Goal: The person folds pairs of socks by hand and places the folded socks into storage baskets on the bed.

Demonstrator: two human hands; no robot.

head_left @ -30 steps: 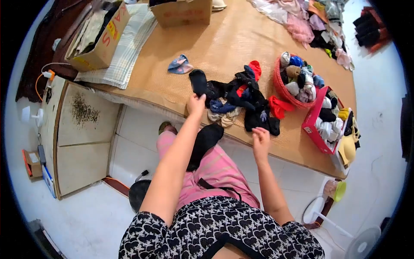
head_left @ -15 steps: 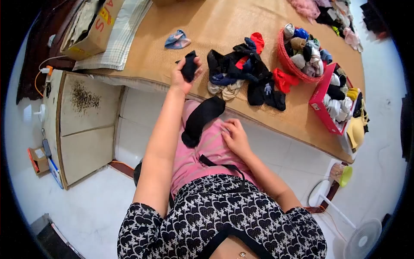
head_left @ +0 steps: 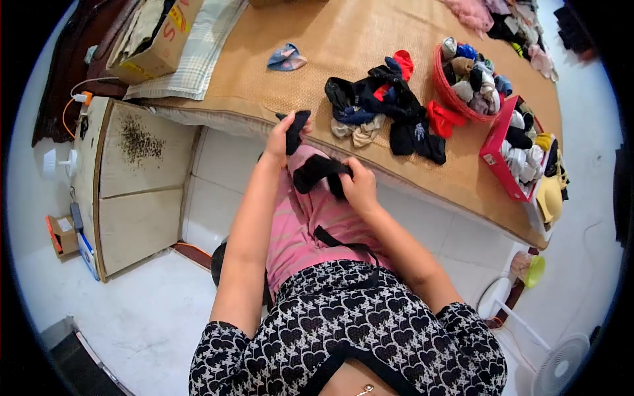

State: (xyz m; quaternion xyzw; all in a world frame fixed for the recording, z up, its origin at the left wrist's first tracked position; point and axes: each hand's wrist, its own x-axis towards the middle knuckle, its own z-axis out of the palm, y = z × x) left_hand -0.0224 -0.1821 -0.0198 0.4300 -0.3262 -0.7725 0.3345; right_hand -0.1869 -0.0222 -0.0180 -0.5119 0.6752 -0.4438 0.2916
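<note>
My left hand [head_left: 285, 137] is closed round a small black sock [head_left: 298, 132] at the front edge of the bed. Lower and to the right, my right hand [head_left: 359, 187] pinches another black sock [head_left: 317, 173] and holds it over my pink-trousered lap. On the brown mat [head_left: 317, 86] lies a loose pile of dark socks [head_left: 376, 99], with red socks [head_left: 444, 119] at its right side and beige ones [head_left: 360, 132] at its near side. A blue and pink sock [head_left: 286, 58] lies alone behind my left hand.
Right of the pile stand a red basket [head_left: 444, 86] of rolled socks and a red box [head_left: 495, 156] of socks. A cardboard box [head_left: 162, 49] sits at the back left. Below it is a cabinet [head_left: 142, 165]. A fan [head_left: 560, 366] is at the lower right.
The black sock that lay on my lap is now lifted in my right hand. My left hand has brought its black sock from the pile towards my lap.
</note>
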